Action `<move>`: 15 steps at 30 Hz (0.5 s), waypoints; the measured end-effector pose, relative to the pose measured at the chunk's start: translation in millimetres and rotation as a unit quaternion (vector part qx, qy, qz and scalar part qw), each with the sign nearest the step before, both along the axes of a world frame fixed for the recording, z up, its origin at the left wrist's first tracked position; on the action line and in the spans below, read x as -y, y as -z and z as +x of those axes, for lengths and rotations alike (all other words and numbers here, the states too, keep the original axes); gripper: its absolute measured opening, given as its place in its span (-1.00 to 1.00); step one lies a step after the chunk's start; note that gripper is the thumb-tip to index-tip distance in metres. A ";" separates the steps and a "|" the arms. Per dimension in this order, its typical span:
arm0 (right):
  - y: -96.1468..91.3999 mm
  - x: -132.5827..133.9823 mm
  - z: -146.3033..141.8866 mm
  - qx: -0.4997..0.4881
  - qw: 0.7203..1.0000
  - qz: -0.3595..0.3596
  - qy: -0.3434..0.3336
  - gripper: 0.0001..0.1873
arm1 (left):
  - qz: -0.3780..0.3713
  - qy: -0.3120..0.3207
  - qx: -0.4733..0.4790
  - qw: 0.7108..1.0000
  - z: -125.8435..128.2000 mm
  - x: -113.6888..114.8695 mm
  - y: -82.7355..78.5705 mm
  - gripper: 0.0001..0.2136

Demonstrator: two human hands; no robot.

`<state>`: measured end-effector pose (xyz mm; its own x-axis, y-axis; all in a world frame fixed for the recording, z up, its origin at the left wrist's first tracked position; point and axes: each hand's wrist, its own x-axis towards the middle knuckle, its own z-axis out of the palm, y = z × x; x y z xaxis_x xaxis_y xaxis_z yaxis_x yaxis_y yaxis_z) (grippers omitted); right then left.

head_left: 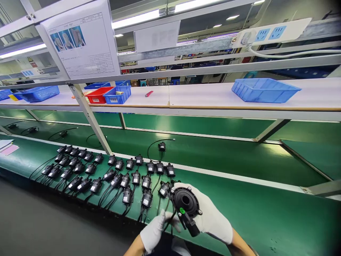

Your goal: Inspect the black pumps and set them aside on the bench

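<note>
My right hand (213, 215), in a white glove, grips a small black water pump (185, 201) with a round face, screws at its rim and a green round sticker. The pump's outlet tube points down toward me. Below and left of it, my gloved left hand (156, 229) has its fingers curled round the pump's black cable (170, 218); part of the grip is blurred. Left of my hands, several similar black pumps (127, 195) stand in rows on the green bench (239, 217), their cables hanging toward the front edge.
A single pump (161, 146) lies on the green conveyor belt (213, 149) behind the bench, with others farther left. The shelf above holds a red bin (98, 96), a blue bin (118, 95) and a larger blue tray (265, 90). A slanting metal post (90, 119) stands at left.
</note>
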<state>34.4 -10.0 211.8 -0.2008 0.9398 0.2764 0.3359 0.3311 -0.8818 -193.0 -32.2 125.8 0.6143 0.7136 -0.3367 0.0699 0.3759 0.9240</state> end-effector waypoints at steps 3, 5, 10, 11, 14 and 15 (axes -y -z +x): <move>-3.0 1.2 6.6 -0.011 1.000 0.007 -0.018 -0.41 | -0.111 -0.045 -0.069 0.990 -24.3 21.4 56.3 -0.11; -4.6 0.6 11.9 -0.018 1.000 -0.001 -0.020 -0.40 | -0.154 -0.096 -0.107 0.978 -48.2 31.7 84.2 -0.07; -6.5 -4.2 25.7 -0.028 0.999 -0.022 -0.003 -0.42 | -0.141 -0.122 -0.196 0.963 -117.7 32.5 104.2 -0.09; -6.1 -5.3 28.7 -0.028 0.999 -0.026 0.001 -0.43 | -0.140 -0.126 -0.205 0.961 -129.3 30.0 101.6 -0.12; -3.4 -8.4 38.5 -0.033 0.999 -0.035 0.006 -0.41 | -0.136 -0.156 -0.225 0.952 -154.2 21.8 85.2 -0.19; -2.3 -9.2 42.2 -0.035 0.999 -0.037 0.005 -0.39 | -0.130 -0.160 -0.233 0.950 -159.3 18.8 76.8 -0.21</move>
